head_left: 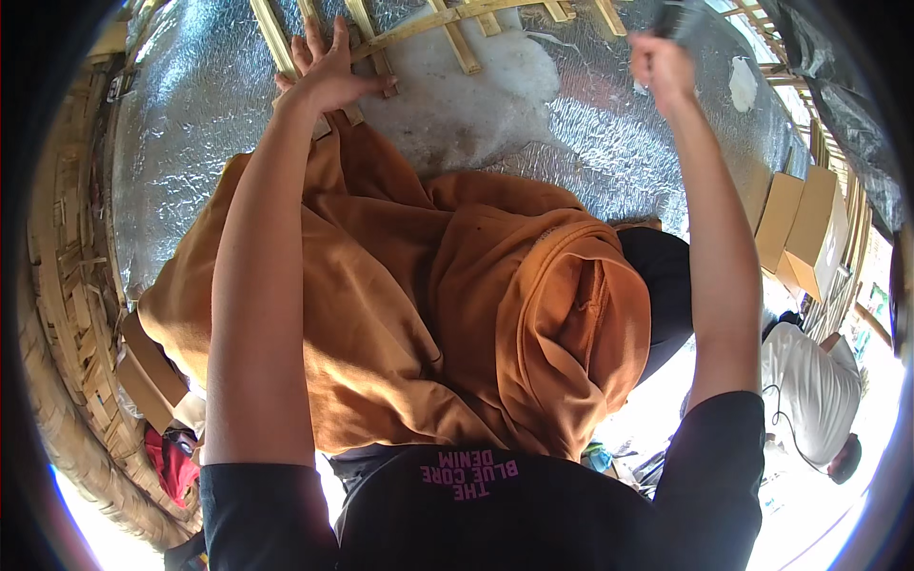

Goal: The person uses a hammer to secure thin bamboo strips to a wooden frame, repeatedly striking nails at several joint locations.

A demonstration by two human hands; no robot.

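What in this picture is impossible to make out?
Head view only:
- The dark thing in the right hand: cut off by the top edge, so its kind is unclear.
- The surface under the orange garment: covered by the cloth and the left arm.
- The wooden slats under the left hand: their upper ends run out of frame.
- The cardboard boxes: bent and squeezed at the fisheye rim.
- The person in white: partly behind the right arm.

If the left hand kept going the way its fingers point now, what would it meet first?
The left hand lies flat with fingers spread toward the top of the picture, over the bamboo slats fixed against the silver foil sheet. Going straight on, it would probably slide along those slats first; depth is hard to judge.
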